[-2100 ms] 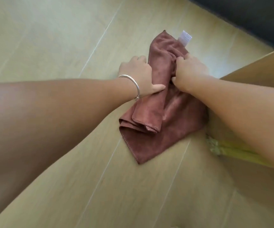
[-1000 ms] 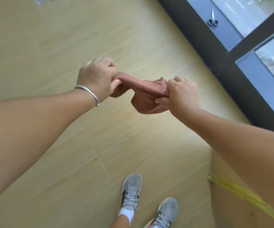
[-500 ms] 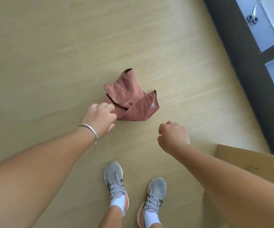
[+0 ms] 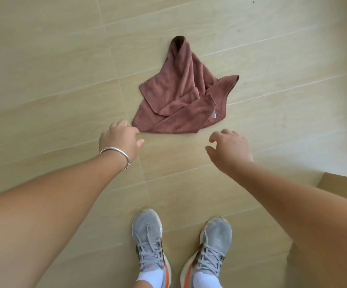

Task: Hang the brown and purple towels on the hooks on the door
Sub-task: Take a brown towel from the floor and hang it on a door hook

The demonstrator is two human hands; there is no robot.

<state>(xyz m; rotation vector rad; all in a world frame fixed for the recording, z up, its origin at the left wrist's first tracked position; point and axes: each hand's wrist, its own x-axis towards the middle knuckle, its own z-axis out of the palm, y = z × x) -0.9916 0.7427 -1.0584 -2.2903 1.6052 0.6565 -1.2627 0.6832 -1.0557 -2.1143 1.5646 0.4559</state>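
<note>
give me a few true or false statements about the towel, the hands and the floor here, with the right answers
1. The brown towel lies crumpled on the floor. True.
2. The right hand is gripping the towel. False: it is open and empty, apart from the towel.
3. A bracelet sits on the wrist of the left hand. True.
4. The person is barefoot. False: they wear grey shoes with white socks.
5. A purple towel lies beside the brown one. False: only the brown towel is in view.
6. A cardboard box shows at the right edge. True.
</note>
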